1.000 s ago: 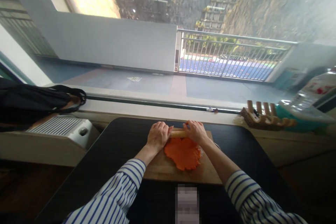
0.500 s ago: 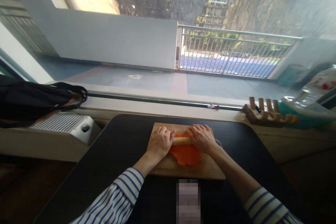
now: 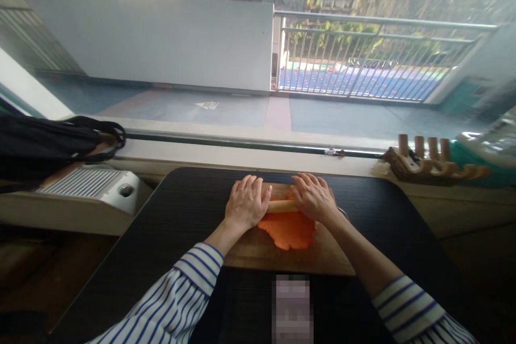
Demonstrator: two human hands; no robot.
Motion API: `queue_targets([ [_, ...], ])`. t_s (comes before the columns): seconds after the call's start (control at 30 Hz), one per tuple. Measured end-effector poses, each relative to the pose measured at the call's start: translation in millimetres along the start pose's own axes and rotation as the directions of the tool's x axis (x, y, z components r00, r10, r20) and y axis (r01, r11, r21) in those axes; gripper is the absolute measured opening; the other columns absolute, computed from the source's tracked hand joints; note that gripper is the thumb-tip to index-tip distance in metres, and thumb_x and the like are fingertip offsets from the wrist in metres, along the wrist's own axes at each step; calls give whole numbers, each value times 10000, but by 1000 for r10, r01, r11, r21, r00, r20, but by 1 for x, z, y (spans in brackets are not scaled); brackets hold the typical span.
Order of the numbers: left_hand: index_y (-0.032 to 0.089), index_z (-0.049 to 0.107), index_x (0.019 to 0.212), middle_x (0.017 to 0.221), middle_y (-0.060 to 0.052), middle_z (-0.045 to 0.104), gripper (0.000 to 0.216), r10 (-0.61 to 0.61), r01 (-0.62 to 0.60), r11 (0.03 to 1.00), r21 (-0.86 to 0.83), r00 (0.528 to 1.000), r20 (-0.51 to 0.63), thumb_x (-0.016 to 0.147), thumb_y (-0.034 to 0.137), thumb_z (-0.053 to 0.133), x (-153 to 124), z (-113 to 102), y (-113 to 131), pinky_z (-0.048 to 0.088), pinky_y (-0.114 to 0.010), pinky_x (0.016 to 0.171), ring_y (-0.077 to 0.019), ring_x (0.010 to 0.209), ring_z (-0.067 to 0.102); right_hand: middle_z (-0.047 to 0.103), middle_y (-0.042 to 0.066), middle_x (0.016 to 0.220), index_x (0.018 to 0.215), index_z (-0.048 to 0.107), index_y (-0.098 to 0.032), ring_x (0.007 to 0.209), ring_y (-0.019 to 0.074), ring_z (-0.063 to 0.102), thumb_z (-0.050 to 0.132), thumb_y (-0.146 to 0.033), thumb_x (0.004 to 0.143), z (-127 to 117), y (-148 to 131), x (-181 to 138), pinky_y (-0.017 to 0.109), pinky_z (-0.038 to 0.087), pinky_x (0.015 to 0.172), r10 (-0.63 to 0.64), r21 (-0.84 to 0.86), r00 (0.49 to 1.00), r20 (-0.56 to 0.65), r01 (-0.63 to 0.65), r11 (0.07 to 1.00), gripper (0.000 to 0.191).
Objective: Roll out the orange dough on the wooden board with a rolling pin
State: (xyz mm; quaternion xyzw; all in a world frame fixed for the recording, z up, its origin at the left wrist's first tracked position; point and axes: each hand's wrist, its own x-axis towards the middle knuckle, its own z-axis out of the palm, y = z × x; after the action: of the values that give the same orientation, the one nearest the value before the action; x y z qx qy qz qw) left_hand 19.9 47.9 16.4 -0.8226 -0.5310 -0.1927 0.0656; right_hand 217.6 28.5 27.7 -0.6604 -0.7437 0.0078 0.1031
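Note:
A flat sheet of orange dough [image 3: 289, 229] lies on a wooden board [image 3: 258, 253] on a black table [image 3: 181, 209]. A wooden rolling pin [image 3: 281, 206] lies across the dough's far edge. My left hand [image 3: 246, 202] presses on the pin's left end, fingers stretched flat and pointing away from me. My right hand [image 3: 313, 197] rests on the pin's right end the same way, fingers flat. The hands hide both ends of the pin. Both sleeves are white with blue stripes.
A white ribbed appliance [image 3: 92, 185] stands left of the table, with a black bag [image 3: 48, 145] above it. A wooden peg rack [image 3: 431, 164] sits on the window sill at the right, beside a teal and clear container [image 3: 484, 150]. A window runs behind the table.
The pin and both hands rolled back toward me over the dough, then forward again to its far edge. The view has tilted slightly downward.

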Motion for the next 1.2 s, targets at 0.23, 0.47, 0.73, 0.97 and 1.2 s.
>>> queue_targets([
  [0.23,99,580,1163,1175,-153,644,441,10,-10,1000,2,1000,-15,959,399,330,8,5,-4,416,-436,942,-287,1154,549,532,75,1348,1237,522,-233,1248,220,435,340,-339,954,1,2,9,437,274,1039,20,39,1000,-16,-19,999,352],
  [0.47,130,578,1122,1132,-131,665,399,-14,14,1000,-9,1000,6,961,397,329,16,4,-5,429,-409,907,-265,1112,571,559,80,1311,1208,535,-231,1224,222,452,345,-321,946,2,2,16,421,270,1033,37,48,999,-22,-36,998,336],
  [0.73,125,573,1105,1084,-126,674,388,-32,33,999,-18,999,38,962,388,326,23,5,-7,434,-400,883,-266,1072,586,571,88,1296,1188,547,-221,1202,227,474,358,-309,934,3,3,23,423,292,1014,57,47,998,-30,-55,997,328],
  [0.97,142,584,1065,1032,-118,686,379,-48,50,998,-39,998,47,965,383,310,26,3,-7,438,-401,870,-268,1048,594,586,100,1279,1157,563,-218,1175,240,499,345,-313,928,1,3,29,439,306,1000,90,50,996,10,-90,995,330],
  [1.2,159,601,974,928,-110,698,383,-68,68,998,11,994,79,958,396,301,32,1,-7,448,-399,825,-275,948,627,615,108,1233,1170,555,-213,1136,254,528,333,-316,916,1,3,36,455,318,977,152,50,987,55,-155,987,352],
])
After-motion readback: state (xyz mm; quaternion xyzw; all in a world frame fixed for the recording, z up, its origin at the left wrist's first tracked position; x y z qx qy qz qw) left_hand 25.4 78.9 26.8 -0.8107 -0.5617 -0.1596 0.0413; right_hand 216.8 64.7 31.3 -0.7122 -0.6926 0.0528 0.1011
